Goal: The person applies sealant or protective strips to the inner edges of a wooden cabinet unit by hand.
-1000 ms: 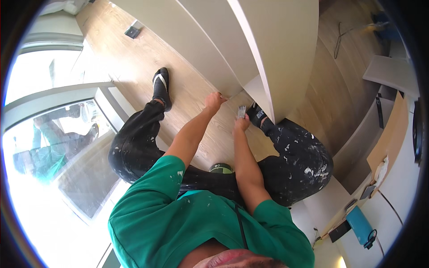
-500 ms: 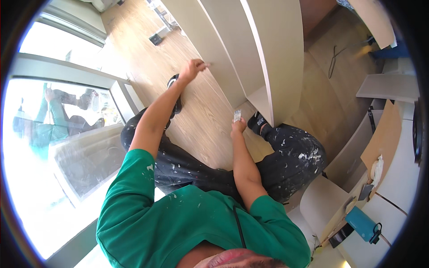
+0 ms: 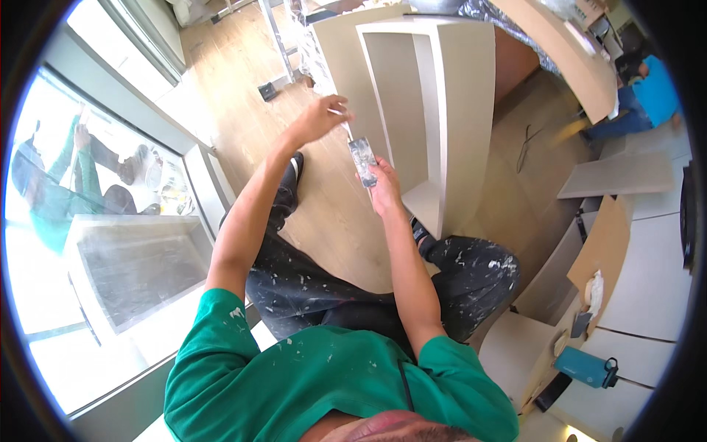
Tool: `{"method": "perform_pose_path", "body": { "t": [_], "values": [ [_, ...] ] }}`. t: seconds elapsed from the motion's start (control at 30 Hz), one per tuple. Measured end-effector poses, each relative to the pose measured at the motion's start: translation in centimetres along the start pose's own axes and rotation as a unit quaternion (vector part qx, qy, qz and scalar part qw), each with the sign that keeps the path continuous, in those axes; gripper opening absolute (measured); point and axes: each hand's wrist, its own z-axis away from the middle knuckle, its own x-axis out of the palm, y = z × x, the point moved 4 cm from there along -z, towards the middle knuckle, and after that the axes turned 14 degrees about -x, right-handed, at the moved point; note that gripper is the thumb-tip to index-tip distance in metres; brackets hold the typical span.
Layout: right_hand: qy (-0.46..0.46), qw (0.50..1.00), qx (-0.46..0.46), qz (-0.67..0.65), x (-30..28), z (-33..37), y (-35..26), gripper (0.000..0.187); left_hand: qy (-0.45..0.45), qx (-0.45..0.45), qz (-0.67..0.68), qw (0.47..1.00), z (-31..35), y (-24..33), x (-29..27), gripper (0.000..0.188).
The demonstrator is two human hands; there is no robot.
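Note:
My left hand [image 3: 321,121] is near the front edge of a tall pale cabinet carcass [image 3: 460,110]. Its fingers are bent and spread, with a gap between thumb and fingers, and I make out nothing held in them. Lower and to the right, my right hand [image 3: 385,186] grips a flat rectangular grey plate [image 3: 361,158] smeared with white. The plate points up and away, its upper end close below my left fingers. The cabinet stands between my spread legs and beyond, with its hollow side facing me.
A glazed door [image 3: 140,272] runs along my left. Beyond lie a ladder foot [image 3: 267,91] and a wood-look floor [image 3: 331,228]. On the right are loose boards [image 3: 618,175], brown cardboard [image 3: 600,250] and a teal bottle [image 3: 582,366]. A person in blue [image 3: 652,92] is at the far right.
My right hand has lifted the plate up and left, closer to my left hand. My left hand has moved slightly, its fingers spreading. The view has shifted, bringing the cabinet's far end into sight.

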Motion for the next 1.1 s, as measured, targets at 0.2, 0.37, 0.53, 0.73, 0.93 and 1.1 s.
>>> {"method": "perform_pose_path", "body": {
  "t": [0.2, 0.37, 0.53, 0.73, 0.93, 1.1],
  "values": [
    [-0.092, 0.989, -0.081, 0.081, 5.5, -2.2, -10.0, 0.035, -0.171, -0.027, 0.201, 0.964, 2.7, 2.8, 0.4, 0.028],
    [-0.084, 0.992, -0.062, 0.071, 6.6, -1.5, -12.7, 0.032, -0.122, -0.016, 0.310, 0.943, 2.6, 2.1, -1.1, 0.020],
    [-0.121, 0.977, -0.108, 0.136, 6.4, -1.4, -15.5, 0.028, -0.275, -0.034, 0.389, 0.878, 4.4, 3.8, -0.5, 0.042],
    [-0.129, 0.927, -0.179, 0.302, 3.1, -0.7, -17.3, 0.035, -0.377, -0.082, 0.362, 0.849, 7.4, 6.1, 4.4, 0.056],
    [-0.066, 0.751, -0.371, 0.542, -0.8, 11.1, -26.3, 0.032, 0.084, 0.203, -0.214, 0.952, 1.1, -2.9, 2.7, 0.070],
    [0.076, 0.630, -0.339, 0.694, -9.3, 19.7, -29.7, 0.023, 0.175, 0.308, -0.533, 0.768, -4.7, -2.8, -3.7, 0.091]
  ]
}}
